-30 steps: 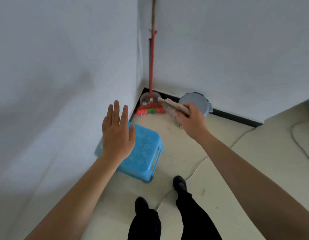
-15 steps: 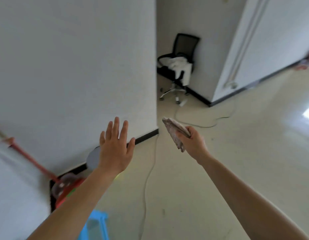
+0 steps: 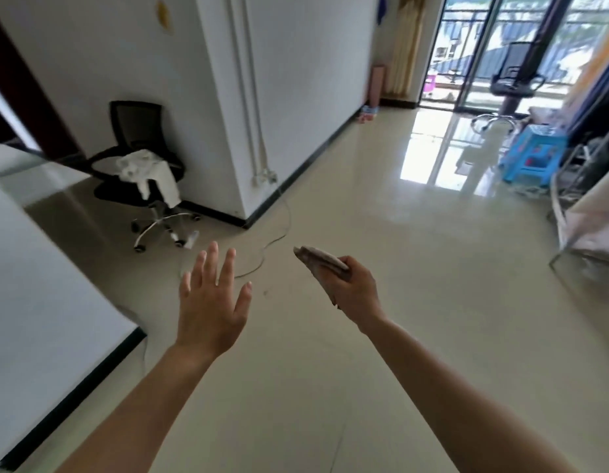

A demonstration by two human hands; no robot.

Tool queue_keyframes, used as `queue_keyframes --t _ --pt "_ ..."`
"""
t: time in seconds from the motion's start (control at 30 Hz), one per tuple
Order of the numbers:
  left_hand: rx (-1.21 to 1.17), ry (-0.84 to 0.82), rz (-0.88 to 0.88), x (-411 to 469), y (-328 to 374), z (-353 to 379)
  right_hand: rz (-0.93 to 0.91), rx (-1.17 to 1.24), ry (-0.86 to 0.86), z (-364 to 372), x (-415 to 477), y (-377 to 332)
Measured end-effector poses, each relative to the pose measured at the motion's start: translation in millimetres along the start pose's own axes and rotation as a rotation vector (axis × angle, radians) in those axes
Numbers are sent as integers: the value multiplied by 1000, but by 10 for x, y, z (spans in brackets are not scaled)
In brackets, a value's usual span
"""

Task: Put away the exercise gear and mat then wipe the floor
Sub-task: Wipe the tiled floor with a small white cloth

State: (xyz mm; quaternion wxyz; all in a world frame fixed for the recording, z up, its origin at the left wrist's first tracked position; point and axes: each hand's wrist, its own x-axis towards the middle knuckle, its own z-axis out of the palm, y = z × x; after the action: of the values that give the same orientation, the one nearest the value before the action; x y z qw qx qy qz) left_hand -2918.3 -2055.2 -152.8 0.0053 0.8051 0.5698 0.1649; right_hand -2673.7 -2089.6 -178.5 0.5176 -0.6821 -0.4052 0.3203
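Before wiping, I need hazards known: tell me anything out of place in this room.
A thin white cable snakes loose across the cream tiled floor from the wall corner, an odd trip hazard. A crumpled white cloth hangs off the black mesh office chair.

right grip (image 3: 356, 291): holds the cloth (image 3: 318, 261), which juts ahead and left of it, above the floor (image 3: 398, 233).
left grip (image 3: 211, 302): left of the right grip, apart from it.
chair (image 3: 139, 131): ahead-left of the left grip, by the wall; a rag (image 3: 149, 172) lies on its seat.
pillar (image 3: 296, 80): ahead of both grips, right of the chair.
cord (image 3: 279, 233): on the floor, between the grips and the pillar.
rack (image 3: 593, 230): right of the right grip, well apart.
stool (image 3: 531, 155): far ahead-right, behind the rack.
far chair (image 3: 516, 80): behind the stool.
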Motion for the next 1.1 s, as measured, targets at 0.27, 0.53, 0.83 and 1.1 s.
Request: queue_keyframes --t 0.27,0.53,0.83,1.1 --pt "-54 -6 206 2029 959 998 25 8 168 -780 1716 228" --pt "-80 -100 496 4304 2570 1687 60 -75 433 -2094 3502 252" --pt "-23 -220 620 5873 4364 3031 151 4 595 -3706 5352 1145" --pt "-9 -175 487 7610 5756 3552 150 -12 481 -4958 7757 1486"
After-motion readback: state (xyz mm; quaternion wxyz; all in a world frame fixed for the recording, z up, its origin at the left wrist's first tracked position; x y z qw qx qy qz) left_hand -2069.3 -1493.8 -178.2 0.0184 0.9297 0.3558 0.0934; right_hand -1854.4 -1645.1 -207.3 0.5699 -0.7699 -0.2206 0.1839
